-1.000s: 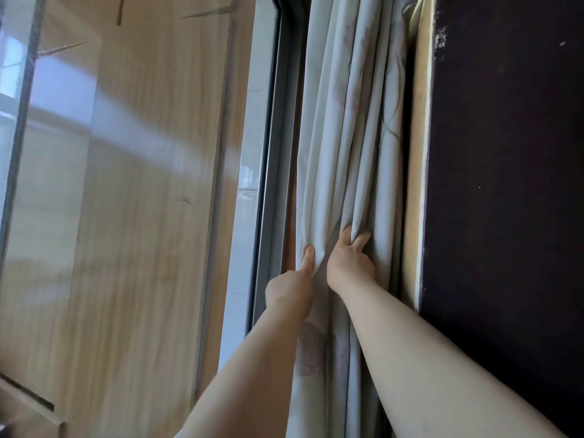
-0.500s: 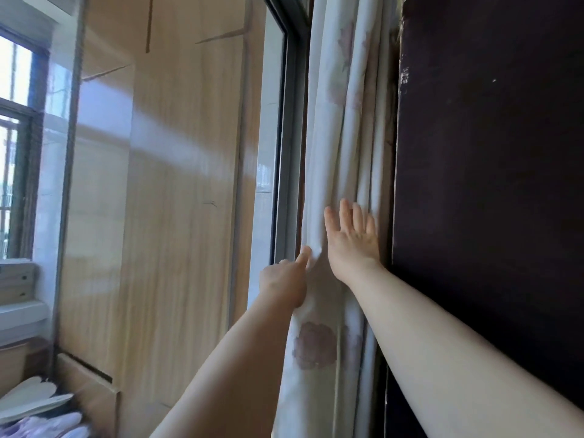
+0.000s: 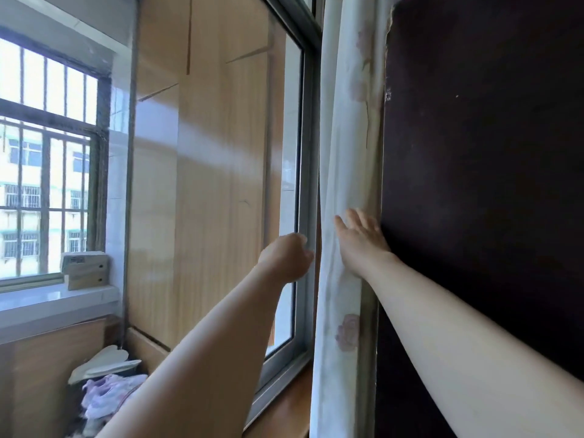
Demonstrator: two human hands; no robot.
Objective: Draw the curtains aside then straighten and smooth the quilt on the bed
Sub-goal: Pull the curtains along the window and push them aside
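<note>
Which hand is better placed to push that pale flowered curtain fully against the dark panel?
Right, probably. The right hand lies flat on the pale flowered curtain beside the dark panel; the left hand is curled over the grey window frame, apparently off the fabric.

view: head-worn | facing: window [image 3: 307,172], curtain [image 3: 341,184] | range: near

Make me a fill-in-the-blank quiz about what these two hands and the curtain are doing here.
1. The right hand lies flat on the curtain with its fingers ____.
2. The left hand, in front of the window frame, has its fingers ____.
3. The curtain hangs gathered to the ____ of the glass, beside a dark panel.
4. The far window has metal ____ across it.
Missing words: straight; curled; right; bars.
</note>
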